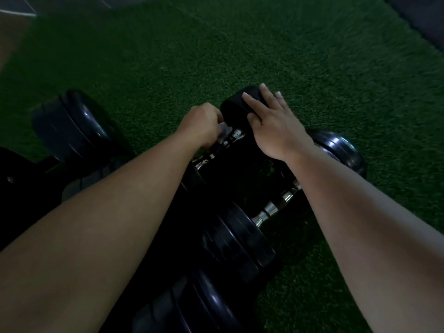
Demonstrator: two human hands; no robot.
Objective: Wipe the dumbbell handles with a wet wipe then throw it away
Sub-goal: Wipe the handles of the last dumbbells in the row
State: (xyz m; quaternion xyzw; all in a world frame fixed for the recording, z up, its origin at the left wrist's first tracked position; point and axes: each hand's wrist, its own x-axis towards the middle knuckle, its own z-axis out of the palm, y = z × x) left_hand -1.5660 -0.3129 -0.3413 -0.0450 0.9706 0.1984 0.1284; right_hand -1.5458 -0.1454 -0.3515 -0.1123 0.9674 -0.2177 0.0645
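Black dumbbells lie on green turf in a dim scene. My left hand (200, 123) is curled round a small white wet wipe (223, 129) and holds it against the chrome handle (231, 138) of the middle dumbbell. My right hand (270, 122) rests with straight fingers on that dumbbell's far black weight head (236, 105). A second dumbbell lies to the right, with its chrome handle (272, 209) showing between my forearms and its far head (341, 147) beyond my right wrist.
Another black dumbbell head (72, 123) stands at the left, and more black plates (204, 306) lie near the bottom edge. The green turf (240, 51) stretches ahead and to the right. A paler floor strip (12, 32) shows at the top left.
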